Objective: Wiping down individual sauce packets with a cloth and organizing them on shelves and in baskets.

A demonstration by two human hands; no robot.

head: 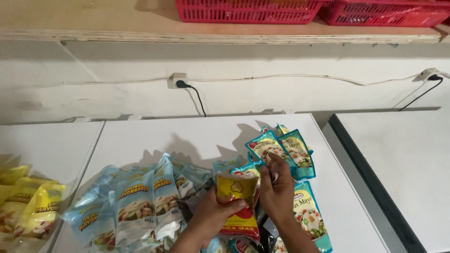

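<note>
The left hand (pixel 213 211) grips a yellow-and-red pouch (pixel 238 197) from its left edge, thumb across the front and fingers curled behind, holding it upright over the heap. The right hand (pixel 277 189) pinches the upper right corner of the same pouch, its forefinger raised and touching a teal pouch (pixel 263 146) just beyond the fingertips. Judged from this, the step in hand is sorting or lifting one pouch out of the mixed pile; the next move calls for a firm two-point hold and a clear lift, since the pouch is soft and will sag.

Surroundings: more teal pouches (pixel 300 150) fan out just beyond and to the right of the right fingers. Pale blue pouches (pixel 136 201) lie stacked well to the left of the left fingers; yellow pouches (pixel 28 206) sit farther left still. All rest on a white tabletop (pixel 197 133). Red baskets (pixel 248 11) stand on a shelf far above. The crowded, overlapping pouches under both wrists are the chief obstruction.
</note>
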